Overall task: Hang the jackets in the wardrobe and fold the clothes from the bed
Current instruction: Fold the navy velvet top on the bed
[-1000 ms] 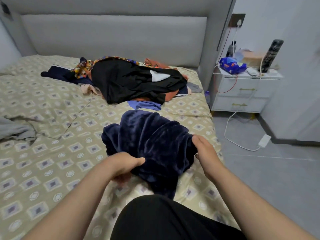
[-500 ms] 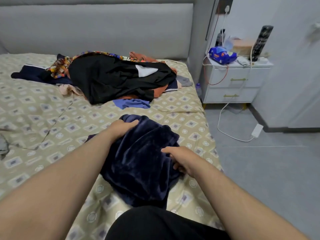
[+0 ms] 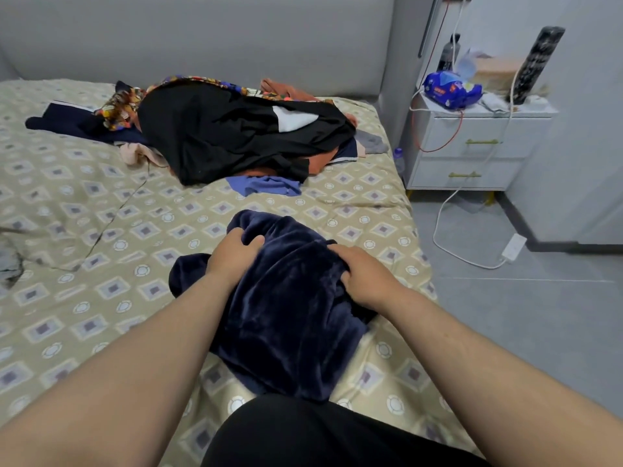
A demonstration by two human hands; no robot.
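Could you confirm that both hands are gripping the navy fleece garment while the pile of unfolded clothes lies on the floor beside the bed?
Not quite: the head view shows the pile of clothes lying on the bed, near the headboard, not on the floor. The left hand and right hand do both grip the navy fleece garment.

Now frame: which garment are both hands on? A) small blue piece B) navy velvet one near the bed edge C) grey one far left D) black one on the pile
B: the left hand and right hand both grip the navy velvet garment; the pile lies apart behind it.
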